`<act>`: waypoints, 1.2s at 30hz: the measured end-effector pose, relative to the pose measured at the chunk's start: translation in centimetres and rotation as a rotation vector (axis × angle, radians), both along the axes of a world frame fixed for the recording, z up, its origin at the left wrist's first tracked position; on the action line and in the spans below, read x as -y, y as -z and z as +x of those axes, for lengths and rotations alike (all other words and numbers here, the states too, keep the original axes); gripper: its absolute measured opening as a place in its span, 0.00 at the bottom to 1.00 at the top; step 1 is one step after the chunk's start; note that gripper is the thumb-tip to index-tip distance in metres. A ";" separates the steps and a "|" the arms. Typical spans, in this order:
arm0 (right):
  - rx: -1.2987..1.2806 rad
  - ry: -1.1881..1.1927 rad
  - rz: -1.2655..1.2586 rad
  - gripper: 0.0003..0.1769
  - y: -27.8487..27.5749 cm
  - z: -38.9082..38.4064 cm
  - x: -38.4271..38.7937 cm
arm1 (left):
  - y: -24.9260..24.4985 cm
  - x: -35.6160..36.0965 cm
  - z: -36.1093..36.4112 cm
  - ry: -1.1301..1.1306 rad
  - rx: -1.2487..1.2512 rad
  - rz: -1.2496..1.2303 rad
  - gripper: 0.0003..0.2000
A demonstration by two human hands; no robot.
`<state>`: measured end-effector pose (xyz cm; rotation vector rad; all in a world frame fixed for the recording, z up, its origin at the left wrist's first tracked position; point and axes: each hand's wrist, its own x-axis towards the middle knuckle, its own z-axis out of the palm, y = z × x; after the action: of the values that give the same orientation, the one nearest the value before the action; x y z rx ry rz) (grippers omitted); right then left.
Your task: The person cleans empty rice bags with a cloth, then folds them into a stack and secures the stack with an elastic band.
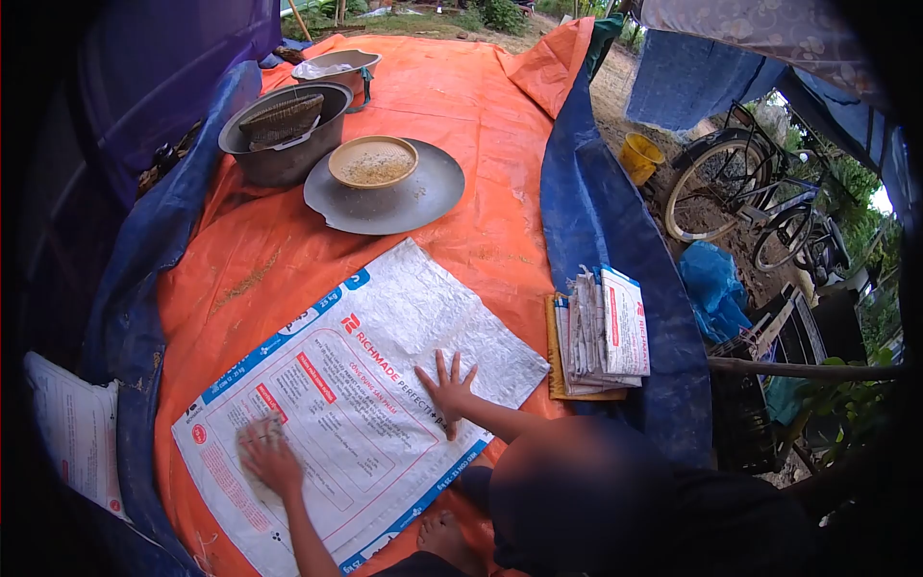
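Observation:
A white woven plastic sack (385, 404) with blue edges and red "RICHMADE" print lies flat before me on an orange tarp. My left hand (274, 462) presses down on its left part, over a small greyish cloth (252, 486) that is mostly hidden and slightly blurred. On the sack's right part, near its lower edge, my right hand (447, 389) lies flat with its fingers spread, holding nothing. Right of the sack sits a stack of folded sacks (611, 332), printed likewise.
On the orange tarp (481, 125), a round tray (394, 216) bears a bowl of grain (373, 162). Behind it stand a dark basin (255, 159) and another basin (351, 62). At right are a yellow bucket (639, 159) and bicycles (721, 192). A filled sack (77, 433) lies left.

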<state>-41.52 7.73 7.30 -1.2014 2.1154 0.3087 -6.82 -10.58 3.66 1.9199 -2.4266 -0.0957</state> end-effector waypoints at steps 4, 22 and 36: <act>-0.008 0.002 0.002 0.97 -0.4 0.0 0.0 | -0.9 2.5 7.8 -0.264 0.266 0.006 0.27; -0.003 -0.001 -0.031 0.97 0.5 -0.1 -0.2 | 3.9 -14.6 -14.9 0.551 -0.286 0.027 0.31; 0.021 0.014 0.026 0.96 -1.4 0.1 0.3 | 0.9 3.8 -1.6 0.003 -0.028 0.003 0.26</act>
<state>-41.39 7.39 8.72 -1.1694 2.0949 0.3146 -8.41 -14.35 2.74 1.9035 -2.4128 -0.1262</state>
